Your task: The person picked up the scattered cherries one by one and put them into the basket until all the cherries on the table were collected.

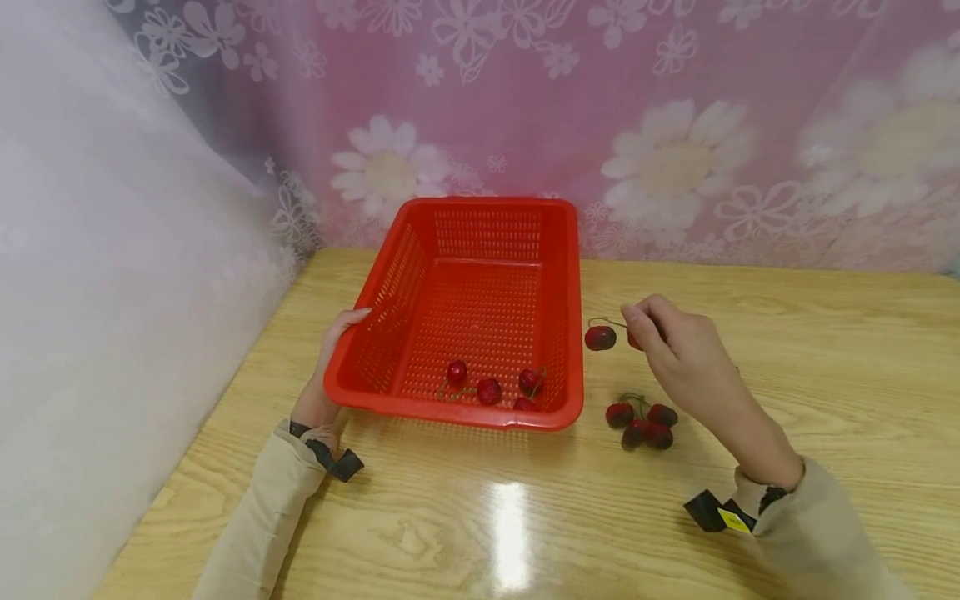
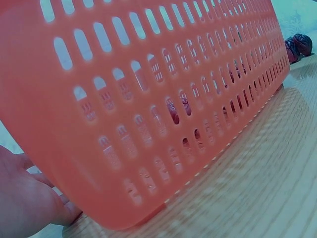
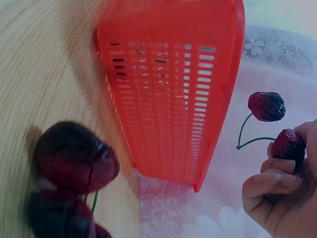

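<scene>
A red plastic basket [image 1: 483,417] with slotted walls stands on the table, with several dark red cherries [image 1: 489,392] on green stems lying at its near end. My left hand [image 1: 330,358] holds the basket's left side, its thumb over the rim; its other fingers are mostly hidden in the head view. To the right of the basket, my right hand [image 1: 686,354] pinches one cherry [image 3: 288,147] of a pair. A green stem joins it to the second cherry [image 3: 267,106], which hangs free beside the basket's right wall. Below this hand, several more cherries [image 1: 636,432] lie bunched on the table.
The wooden table [image 1: 420,533] runs up to a pink flowered curtain [image 1: 510,125] at the back. A whitish sheet [image 1: 135,275] hangs along the left edge. Black straps circle both wrists.
</scene>
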`<state>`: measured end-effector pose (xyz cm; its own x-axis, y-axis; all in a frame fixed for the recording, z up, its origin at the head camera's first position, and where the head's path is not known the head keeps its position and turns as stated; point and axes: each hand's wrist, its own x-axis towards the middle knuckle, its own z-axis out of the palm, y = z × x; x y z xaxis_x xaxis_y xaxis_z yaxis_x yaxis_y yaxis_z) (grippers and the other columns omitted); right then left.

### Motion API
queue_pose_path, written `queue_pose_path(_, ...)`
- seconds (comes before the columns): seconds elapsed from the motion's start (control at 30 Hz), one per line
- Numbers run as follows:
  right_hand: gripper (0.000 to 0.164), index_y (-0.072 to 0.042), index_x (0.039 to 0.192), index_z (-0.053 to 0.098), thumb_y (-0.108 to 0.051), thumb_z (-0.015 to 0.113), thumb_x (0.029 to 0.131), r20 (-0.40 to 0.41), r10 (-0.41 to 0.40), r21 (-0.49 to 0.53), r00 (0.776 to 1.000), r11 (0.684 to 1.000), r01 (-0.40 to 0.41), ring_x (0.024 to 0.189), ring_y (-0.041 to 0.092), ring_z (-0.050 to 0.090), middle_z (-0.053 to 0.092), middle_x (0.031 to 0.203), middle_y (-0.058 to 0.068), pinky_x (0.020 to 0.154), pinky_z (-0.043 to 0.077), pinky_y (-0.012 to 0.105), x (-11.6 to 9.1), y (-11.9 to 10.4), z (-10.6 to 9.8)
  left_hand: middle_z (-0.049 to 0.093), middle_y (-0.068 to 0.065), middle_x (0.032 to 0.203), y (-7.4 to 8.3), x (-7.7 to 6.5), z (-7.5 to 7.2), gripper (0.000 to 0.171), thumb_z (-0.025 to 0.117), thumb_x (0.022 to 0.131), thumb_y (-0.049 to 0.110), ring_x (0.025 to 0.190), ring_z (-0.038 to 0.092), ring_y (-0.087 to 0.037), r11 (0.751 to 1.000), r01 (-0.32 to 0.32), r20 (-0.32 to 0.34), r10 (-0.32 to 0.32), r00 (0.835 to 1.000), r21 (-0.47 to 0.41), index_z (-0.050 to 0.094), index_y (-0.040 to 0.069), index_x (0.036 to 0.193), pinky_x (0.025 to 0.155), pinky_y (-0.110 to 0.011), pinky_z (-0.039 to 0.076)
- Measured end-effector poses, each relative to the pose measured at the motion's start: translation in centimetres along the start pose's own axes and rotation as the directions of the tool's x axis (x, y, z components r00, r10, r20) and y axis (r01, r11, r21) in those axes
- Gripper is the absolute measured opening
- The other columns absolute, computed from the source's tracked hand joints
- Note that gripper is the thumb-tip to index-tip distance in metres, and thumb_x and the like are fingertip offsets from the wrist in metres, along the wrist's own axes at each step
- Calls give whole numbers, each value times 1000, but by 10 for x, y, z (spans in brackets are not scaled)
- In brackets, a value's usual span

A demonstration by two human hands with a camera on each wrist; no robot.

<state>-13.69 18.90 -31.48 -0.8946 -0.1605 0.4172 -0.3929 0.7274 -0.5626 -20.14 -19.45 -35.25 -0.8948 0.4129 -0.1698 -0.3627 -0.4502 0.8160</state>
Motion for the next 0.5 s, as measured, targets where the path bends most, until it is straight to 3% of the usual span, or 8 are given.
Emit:
queue_pose_path(0.1, 28, -8, 81, 51, -26, 40, 99, 8, -39, -3, 999, 999, 39, 46, 15, 36, 45, 61, 1, 47, 34, 29, 2, -3, 5, 53, 0, 100, 1, -3, 3, 27, 22, 100, 24, 86, 55, -16, 1000, 9, -53, -7, 999, 25, 34, 10, 120, 70, -26, 51)
queue_pose_path(0.5, 27, -7, 83, 53, -26, 41, 99, 16, -64, 12, 998, 998, 64, 48, 15, 37, 47, 61, 2, 45, 34, 29, 9, -11, 16, 53, -1, 101, 1, 0, 4, 31, 20, 99, 25, 88, 55, -17, 1000, 14, 9, -14, 1000, 9, 29, 10, 125, 70, -27, 52)
